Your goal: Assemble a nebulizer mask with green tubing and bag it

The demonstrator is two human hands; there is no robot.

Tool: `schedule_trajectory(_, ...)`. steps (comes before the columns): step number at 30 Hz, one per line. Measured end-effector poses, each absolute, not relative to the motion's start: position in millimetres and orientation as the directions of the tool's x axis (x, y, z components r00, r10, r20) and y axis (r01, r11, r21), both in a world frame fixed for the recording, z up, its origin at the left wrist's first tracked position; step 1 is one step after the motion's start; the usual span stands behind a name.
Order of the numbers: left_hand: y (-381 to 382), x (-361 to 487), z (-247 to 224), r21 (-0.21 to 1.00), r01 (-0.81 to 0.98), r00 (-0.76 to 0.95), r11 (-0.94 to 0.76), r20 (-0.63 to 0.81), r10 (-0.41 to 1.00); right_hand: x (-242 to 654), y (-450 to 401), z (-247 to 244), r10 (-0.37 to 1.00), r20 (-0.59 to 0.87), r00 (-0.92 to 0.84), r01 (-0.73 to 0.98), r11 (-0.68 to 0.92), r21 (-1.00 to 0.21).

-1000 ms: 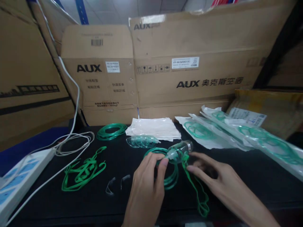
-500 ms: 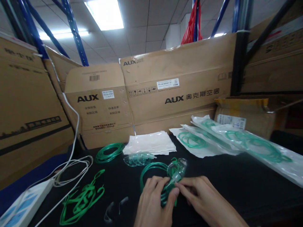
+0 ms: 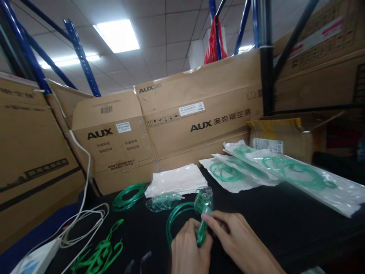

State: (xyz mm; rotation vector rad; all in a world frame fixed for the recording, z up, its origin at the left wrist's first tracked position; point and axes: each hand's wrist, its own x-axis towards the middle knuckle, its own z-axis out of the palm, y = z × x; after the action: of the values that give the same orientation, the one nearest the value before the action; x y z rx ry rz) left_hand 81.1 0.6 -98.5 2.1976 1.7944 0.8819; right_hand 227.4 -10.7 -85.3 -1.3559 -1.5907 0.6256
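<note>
My left hand (image 3: pixel 189 243) is closed round a bundle of green tubing (image 3: pixel 201 235), its fingers curled. From that hand a loop of the tubing (image 3: pixel 170 220) curves out over the black table. A clear oxygen mask (image 3: pixel 207 195) with a green strap lies just beyond my fingers. My right hand (image 3: pixel 234 230) pinches the mask's narrow connector, where mask and tubing come together; its fingertips hide part of the joint. Behind my left hand are several nested clear masks (image 3: pixel 162 202) and a separate coil of green tubing (image 3: pixel 129 197).
A stack of white sheets or pouches (image 3: pixel 176 180) lies against the cardboard (image 3: pixel 171 148). Packed tubing sets (image 3: pixel 296 173) fill the right side. At left are green straps (image 3: pixel 101 253), a white cable (image 3: pixel 88 167) and a power strip (image 3: pixel 40 257). Small clear pieces (image 3: pixel 145 260) lie near the front.
The camera view has tilted up and turned right. My left fingers have curled tighter round the tubing, and my right fingers now cover the mask's connector more.
</note>
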Motion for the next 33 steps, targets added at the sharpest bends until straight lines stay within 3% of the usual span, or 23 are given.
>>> schedule_trajectory(2, -0.5, 88.1, -106.0, 0.482, 0.823, 0.093, -0.3, 0.407, 0.909, 225.5, -10.3, -84.5, 0.94, 0.33, 0.083, 0.428, 0.265, -0.864)
schedule_trajectory(7, -5.6, 114.1, -130.2, 0.326, 0.863, 0.142, -0.387, 0.578, 0.803, 224.1, -6.4, -80.9, 0.929, 0.361, 0.083, 0.287, 0.325, -0.901)
schedule_trajectory(13, -13.3, 125.9, -129.5, 0.278, 0.859, 0.229, -0.429, 0.541, 0.809, 237.4, 6.0, -74.6, 0.934, 0.339, 0.111, 0.02, 0.339, -0.941)
schedule_trajectory(18, -14.5, 89.7, -77.5, 0.28, 0.802, 0.332, -0.528, 0.527, 0.782, 252.8, 10.2, -74.8, 0.943, 0.221, 0.248, -0.245, 0.282, -0.928)
schedule_trajectory(22, 8.7, 72.3, -8.0, 0.259, 0.885, 0.242, -0.388, 0.456, 0.856, 262.3, 9.8, -75.1, 0.945, 0.195, 0.261, -0.305, 0.272, -0.913)
schedule_trajectory(25, 48.3, 83.3, 26.6, 0.058, 0.967, 0.219, -0.248, 0.308, 0.926, 267.4, 10.7, -77.2, 0.951, 0.212, 0.224, -0.256, 0.268, -0.929)
schedule_trajectory(33, 163.1, 137.2, 5.3, -0.044, 0.982, 0.184, -0.183, 0.022, 0.983, 271.8, 6.7, -80.3, 0.972, 0.196, 0.129, -0.178, 0.217, -0.96)
